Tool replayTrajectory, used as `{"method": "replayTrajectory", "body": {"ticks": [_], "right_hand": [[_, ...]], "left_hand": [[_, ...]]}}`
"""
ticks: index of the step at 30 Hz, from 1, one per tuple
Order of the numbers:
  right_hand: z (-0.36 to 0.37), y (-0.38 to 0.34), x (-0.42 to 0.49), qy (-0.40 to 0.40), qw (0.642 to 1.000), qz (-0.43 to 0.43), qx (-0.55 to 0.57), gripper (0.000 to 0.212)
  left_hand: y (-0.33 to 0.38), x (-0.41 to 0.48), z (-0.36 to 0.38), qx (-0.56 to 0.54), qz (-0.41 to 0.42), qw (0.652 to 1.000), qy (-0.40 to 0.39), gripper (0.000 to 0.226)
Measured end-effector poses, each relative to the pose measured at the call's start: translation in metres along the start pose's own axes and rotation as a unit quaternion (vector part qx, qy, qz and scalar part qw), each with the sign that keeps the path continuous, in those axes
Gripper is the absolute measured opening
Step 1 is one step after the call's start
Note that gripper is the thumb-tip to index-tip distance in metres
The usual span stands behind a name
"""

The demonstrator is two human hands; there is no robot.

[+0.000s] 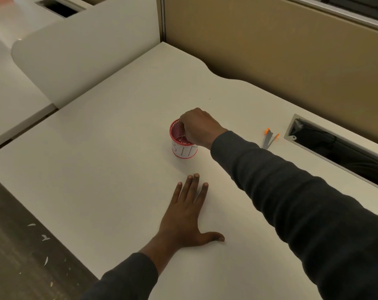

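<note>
The cup (pixel 182 139) is red mesh with a white label band; the desk (pixel 118 148) off-white; the partition (pixel 281 50) tan; both sleeves (pixel 292 191) dark grey; the blade tool's (pixel 269 138) tips orange.

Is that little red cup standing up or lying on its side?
Upright: the red cup stands on its base on the desk, mouth up, right hand holding its rim.
</note>
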State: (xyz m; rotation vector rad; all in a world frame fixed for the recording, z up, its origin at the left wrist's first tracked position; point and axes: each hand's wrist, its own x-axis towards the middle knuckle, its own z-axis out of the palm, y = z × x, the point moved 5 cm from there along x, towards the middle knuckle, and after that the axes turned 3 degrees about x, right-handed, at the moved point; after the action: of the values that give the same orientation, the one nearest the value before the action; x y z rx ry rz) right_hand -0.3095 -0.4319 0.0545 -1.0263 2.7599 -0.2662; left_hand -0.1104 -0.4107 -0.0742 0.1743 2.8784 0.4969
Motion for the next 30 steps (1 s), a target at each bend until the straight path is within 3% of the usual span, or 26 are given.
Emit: {"method": "replayTrajectory", "body": {"ticks": [7,13,20,23,30], "right_hand": [[0.000,-0.002,-0.007,0.037,0.999,0.007,0.002,0.022],[-0.019,0.010,-0.033,0.087,0.980,0.047,0.174,0.021],[0.012,0.052,-0.144,0.061,0.921,0.126,0.364,0.018],[0.049,0.069,-0.203,0.055,0.934,0.146,0.323,0.019],[0.112,0.066,-0.294,0.024,0.986,0.141,0.084,0.043]], "left_hand": [[-0.001,0.001,0.001,0.007,-0.002,1.000,-0.001,0.135],[-0.001,0.001,0.002,0.018,0.003,1.000,-0.001,0.135],[-0.002,0.002,0.002,0.029,0.008,0.999,0.025,0.138],[-0.001,0.000,0.003,0.037,0.010,0.999,0.030,0.140],[-0.002,0.002,0.004,0.057,0.011,0.998,0.023,0.145]]}}
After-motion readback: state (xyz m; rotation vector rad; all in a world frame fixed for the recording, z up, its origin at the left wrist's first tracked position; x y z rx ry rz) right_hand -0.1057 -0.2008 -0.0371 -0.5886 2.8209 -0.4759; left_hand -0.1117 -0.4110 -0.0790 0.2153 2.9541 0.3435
